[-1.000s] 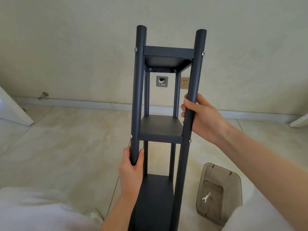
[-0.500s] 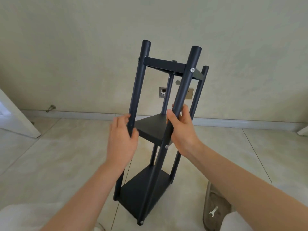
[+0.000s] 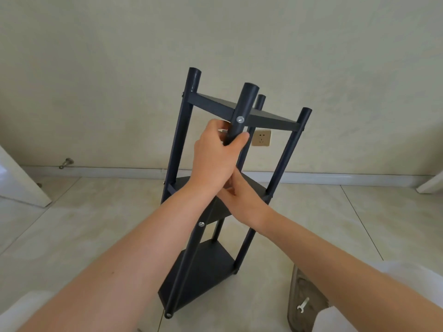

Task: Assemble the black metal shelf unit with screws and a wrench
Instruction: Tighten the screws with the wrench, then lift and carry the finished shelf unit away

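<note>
left hand (image 3: pixel 215 159) clenched round the near post (image 3: pixel 191 255) of the shelf unit (image 3: pixel 203 271), centre frame, just below the top screw (image 3: pixel 240 119). right hand (image 3: pixel 242 202) sits lower, fingers hidden behind the left wrist (image 3: pixel 203 188); grip cannot be told. tiled floor (image 3: pixel 84 224) below, wall (image 3: pixel 119 68) behind; wrench (image 3: pixel 302 305) lower right.

Both of the person's forearms reach forward, the left wrist crossing over the right hand. Left hand (image 3: pixel 215 156) grips the near post (image 3: pixel 246 101), fingers wrapped round it. Right hand (image 3: pixel 244 200) sits lower, fingers curled round the same post, partly hidden.
</note>
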Demonstrator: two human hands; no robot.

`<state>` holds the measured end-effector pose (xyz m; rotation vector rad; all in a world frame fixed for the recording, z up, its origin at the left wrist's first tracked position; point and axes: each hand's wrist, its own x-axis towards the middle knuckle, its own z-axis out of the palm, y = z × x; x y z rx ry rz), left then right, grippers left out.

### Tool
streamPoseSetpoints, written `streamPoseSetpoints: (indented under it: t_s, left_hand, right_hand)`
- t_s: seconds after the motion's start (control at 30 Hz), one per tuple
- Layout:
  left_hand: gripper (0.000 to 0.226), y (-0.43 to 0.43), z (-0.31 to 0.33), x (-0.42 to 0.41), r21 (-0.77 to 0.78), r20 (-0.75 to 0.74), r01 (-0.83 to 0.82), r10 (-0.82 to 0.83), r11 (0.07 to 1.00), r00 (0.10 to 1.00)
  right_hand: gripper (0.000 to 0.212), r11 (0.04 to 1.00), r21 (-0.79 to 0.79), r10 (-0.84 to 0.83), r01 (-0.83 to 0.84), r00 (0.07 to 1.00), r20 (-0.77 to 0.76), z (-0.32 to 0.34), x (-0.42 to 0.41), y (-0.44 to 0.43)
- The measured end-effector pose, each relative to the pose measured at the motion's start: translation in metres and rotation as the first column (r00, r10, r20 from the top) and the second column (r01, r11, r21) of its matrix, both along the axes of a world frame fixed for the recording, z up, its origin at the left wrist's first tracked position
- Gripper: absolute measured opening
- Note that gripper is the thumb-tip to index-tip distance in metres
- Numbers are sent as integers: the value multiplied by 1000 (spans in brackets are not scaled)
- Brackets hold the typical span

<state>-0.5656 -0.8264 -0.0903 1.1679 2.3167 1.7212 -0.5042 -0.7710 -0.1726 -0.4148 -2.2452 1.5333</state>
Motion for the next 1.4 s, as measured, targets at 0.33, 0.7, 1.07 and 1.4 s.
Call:
streamPoseSetpoints:
  t_s: [0.33, 0.7, 1.07, 1.4]
  left_hand:
    - [10, -30, -1, -23, 21, -46, 28, -27, 999, 999]
    - [15, -70, 0, -69, -6, 2, 72, -72, 997, 997]
    - [28, -91, -7, -111, 39, 71, 40, -43, 998, 997]
    - [32, -81, -12, -179, 118, 79, -47, 38, 992, 996]
  right_hand:
    - [22, 943, 39, -331, 331, 917, 221, 0, 37, 66]
    - [57, 781, -227, -496, 581, 799, 339, -1, 9, 111]
    - [20, 773, -347, -520, 530, 844, 131, 12, -18, 107]
    - [7, 811, -352, -502, 467, 865, -11, 14, -64, 104]
